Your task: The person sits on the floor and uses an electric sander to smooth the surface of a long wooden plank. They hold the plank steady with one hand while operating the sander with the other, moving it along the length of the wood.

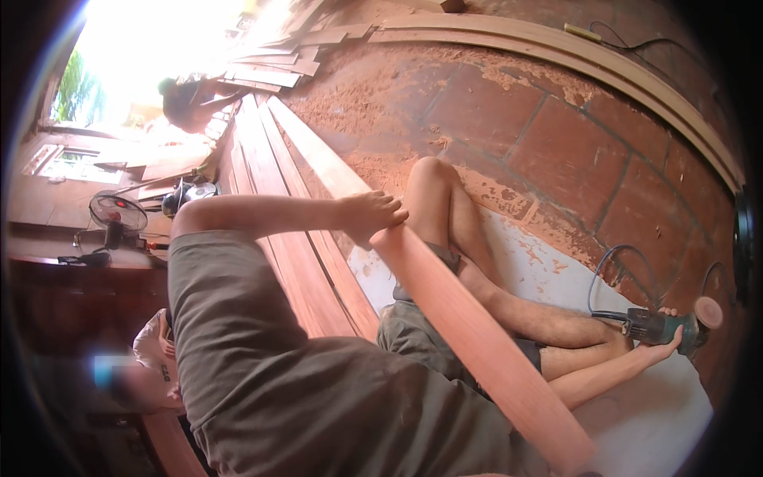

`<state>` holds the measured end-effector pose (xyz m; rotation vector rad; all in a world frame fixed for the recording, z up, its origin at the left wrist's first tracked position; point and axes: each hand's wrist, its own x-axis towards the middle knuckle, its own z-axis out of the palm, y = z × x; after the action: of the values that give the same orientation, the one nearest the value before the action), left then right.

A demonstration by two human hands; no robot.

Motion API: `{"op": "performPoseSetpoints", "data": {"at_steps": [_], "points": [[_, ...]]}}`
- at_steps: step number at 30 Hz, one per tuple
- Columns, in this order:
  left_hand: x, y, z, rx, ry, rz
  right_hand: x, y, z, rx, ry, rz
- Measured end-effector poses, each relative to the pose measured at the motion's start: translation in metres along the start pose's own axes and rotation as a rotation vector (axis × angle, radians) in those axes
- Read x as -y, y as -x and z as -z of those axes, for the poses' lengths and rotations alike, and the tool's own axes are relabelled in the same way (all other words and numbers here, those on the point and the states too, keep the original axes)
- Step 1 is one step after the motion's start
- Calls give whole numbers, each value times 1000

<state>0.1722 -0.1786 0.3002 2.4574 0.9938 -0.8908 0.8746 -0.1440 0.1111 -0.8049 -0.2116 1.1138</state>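
A long reddish-brown wooden plank [485,330] lies slantwise across my lap and runs toward the far left. My left hand [373,216] is closed over this plank, fingers curled across its top face. At the right, away from the plank, my right hand [668,346] grips a green angle grinder [650,326] by its body. A round tan sanding disc [707,313] faces up and outward on the grinder's head. I cannot tell whether the disc is spinning. My bent legs show beneath the plank, on a pale sheet [548,246].
Several more planks [298,262] lie side by side to my left. Long boards [556,60] curve along the far right, over brown floor tiles [568,151] strewn with sawdust. A black cord [608,258] loops from the grinder. A person [187,103] crouches far left; another [151,342] is lower left, near a fan [118,213].
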Motion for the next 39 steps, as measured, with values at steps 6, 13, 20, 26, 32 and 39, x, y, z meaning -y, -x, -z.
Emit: {"op": "performPoseSetpoints", "data": {"at_steps": [6, 13, 20, 26, 32, 39], "points": [[-9, 17, 36, 74, 69, -17, 3, 1, -1, 17, 9, -12], [-25, 28, 43, 9, 68, 49, 6, 4, -11, -44, 36, -59], [-58, 39, 69, 129, 15, 75, -2, 0, -13, -32, 65, -43], [-122, 38, 125, 175, 33, 4, -1, -1, -15, -35, 64, -46], [-109, 44, 109, 256, 161, 14, -2, -5, -9, -45, 43, -44], [40, 85, 8, 120, -18, 182, 6, -6, -3, -19, 17, -15]]}}
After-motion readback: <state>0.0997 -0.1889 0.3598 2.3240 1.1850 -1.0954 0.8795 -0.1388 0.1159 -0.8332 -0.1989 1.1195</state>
